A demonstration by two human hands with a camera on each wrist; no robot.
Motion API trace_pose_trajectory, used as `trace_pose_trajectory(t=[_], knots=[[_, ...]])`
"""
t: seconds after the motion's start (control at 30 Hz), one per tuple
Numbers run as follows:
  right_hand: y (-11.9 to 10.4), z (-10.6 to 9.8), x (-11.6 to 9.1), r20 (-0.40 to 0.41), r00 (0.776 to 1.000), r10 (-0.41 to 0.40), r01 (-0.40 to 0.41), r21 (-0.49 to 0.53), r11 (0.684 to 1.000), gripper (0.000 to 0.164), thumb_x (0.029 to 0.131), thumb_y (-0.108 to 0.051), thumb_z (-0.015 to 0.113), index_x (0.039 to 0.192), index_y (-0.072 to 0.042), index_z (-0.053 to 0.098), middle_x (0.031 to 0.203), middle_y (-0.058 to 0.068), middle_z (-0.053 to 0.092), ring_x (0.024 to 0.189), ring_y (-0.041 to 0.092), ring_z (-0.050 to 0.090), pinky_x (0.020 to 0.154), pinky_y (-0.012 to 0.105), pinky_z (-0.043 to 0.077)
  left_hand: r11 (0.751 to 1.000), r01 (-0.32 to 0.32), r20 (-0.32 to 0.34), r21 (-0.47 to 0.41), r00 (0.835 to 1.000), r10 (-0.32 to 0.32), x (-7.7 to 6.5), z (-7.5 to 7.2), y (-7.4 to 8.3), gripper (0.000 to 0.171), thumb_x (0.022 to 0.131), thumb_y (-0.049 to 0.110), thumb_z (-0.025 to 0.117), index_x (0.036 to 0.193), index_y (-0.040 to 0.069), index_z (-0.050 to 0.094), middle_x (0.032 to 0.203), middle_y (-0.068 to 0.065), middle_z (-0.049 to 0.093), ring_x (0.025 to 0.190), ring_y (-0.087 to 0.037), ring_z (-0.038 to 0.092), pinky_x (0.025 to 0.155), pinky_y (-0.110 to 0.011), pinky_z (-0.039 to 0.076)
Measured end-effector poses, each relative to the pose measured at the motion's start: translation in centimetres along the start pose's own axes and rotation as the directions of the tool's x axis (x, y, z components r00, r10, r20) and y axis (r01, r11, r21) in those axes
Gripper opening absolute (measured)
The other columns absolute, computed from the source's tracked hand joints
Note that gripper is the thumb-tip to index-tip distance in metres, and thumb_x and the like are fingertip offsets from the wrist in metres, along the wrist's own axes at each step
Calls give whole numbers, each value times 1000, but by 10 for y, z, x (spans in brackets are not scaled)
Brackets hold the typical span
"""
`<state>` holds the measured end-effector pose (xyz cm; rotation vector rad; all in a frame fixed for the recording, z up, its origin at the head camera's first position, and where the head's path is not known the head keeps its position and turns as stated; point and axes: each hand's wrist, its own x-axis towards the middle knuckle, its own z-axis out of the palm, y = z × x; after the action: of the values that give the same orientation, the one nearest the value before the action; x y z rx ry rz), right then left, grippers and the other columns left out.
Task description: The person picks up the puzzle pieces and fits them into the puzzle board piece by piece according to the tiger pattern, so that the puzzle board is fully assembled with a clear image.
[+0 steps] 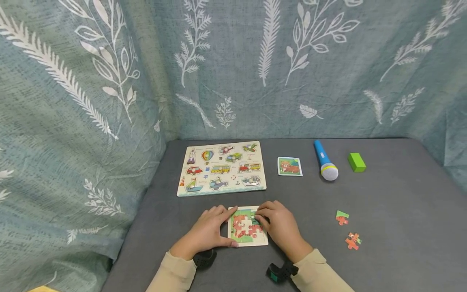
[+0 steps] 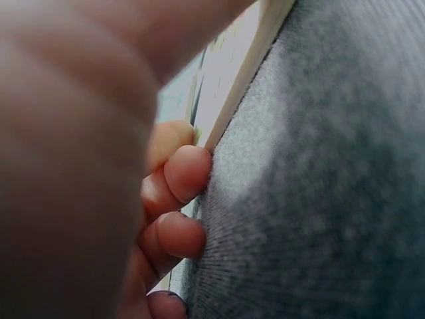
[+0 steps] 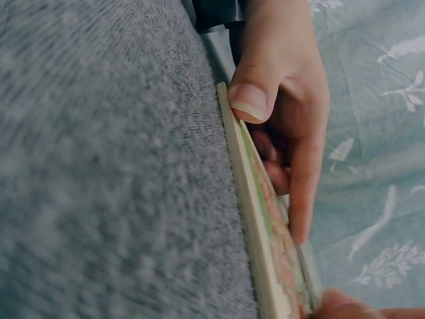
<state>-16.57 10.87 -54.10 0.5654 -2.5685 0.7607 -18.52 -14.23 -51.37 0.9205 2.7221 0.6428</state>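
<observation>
A small square jigsaw puzzle board [image 1: 249,244] with a pale rim and an orange tiger picture lies on the table. My left hand [image 1: 207,231] holds its left side, thumb at the lower left corner and index finger at the upper left. The right hand [image 1: 279,225] is over the upper right corner, pinching a green puzzle piece [image 1: 253,214] partly hidden by the fingers. Bare wood shows in the middle and lower right of the board. In the right wrist view, the left thumb [image 3: 251,103] presses on the board's edge [image 3: 247,199].
Two orange-and-green clusters of puzzle pieces, an upper one [image 1: 342,217] and a lower one [image 1: 353,241], lie to the right. Farther back are a vehicle peg puzzle [image 1: 222,190], a tiger picture card [image 1: 290,166], a blue toy microphone [image 1: 322,156] and a green block [image 1: 356,162].
</observation>
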Motion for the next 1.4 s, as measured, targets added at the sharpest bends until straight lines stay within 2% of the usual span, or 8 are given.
trace_pose_trajectory(t=[0.27,0.47,0.63,0.77,0.9,1.03,1.17,1.4], knots=[[-3,-1,-2,12,999,-36,37,-65,997,15,85,-12,90,99,-12,84,106,-1,68,91,17,59,76,33,55,1000,-4,-10,-12,1000,4,-3,1,-1,98,78,47,93,157,9,49,110,7,52,92,-12,43,82,-38,31],[-6,-1,-1,-11,997,-81,80,-107,991,18,81,-3,91,94,-13,84,100,-5,75,90,16,65,77,34,56,999,-55,-19,0,998,55,-5,2,-2,86,79,50,90,154,24,57,100,11,46,82,-8,36,77,-35,29],[-20,-6,-6,29,996,-80,85,-265,960,14,83,-10,89,95,-13,83,101,-4,75,90,19,66,73,40,52,998,-67,-3,-6,998,67,-8,2,0,74,80,50,89,147,31,64,95,14,41,79,-7,33,76,-34,27],[-28,-14,-10,92,995,-46,72,-297,952,17,88,-18,87,103,-14,83,110,-2,74,96,21,66,79,44,55,998,-67,1,-8,998,67,-8,3,1,73,81,50,89,147,31,64,97,13,42,80,-7,33,77,-34,28],[-26,-20,-13,162,987,-4,42,-227,973,26,88,-28,87,111,-18,83,120,0,73,102,22,65,83,47,56,996,-88,0,-1,996,88,-8,4,0,73,82,53,86,148,31,63,97,12,43,80,-7,33,76,-34,28],[-13,-19,-12,202,979,30,-22,-42,999,32,85,-29,89,114,-18,81,125,6,68,108,28,61,87,50,52,994,-105,-19,19,994,105,-7,3,-2,73,82,54,85,148,30,64,96,13,42,79,-6,31,75,-33,27],[-2,-13,-8,186,977,101,-125,123,985,30,80,-19,93,106,-18,78,123,8,61,109,29,58,91,53,49,994,-101,-32,40,994,102,-6,-1,-3,74,81,53,87,147,30,64,96,14,41,79,-7,31,75,-33,27],[-1,-12,-7,124,988,92,-104,96,990,20,80,-21,93,91,-18,77,112,7,61,98,25,57,84,48,50,996,-82,-9,40,997,83,-2,-1,-3,75,81,52,88,148,31,63,96,13,41,79,-8,33,76,-34,28]])
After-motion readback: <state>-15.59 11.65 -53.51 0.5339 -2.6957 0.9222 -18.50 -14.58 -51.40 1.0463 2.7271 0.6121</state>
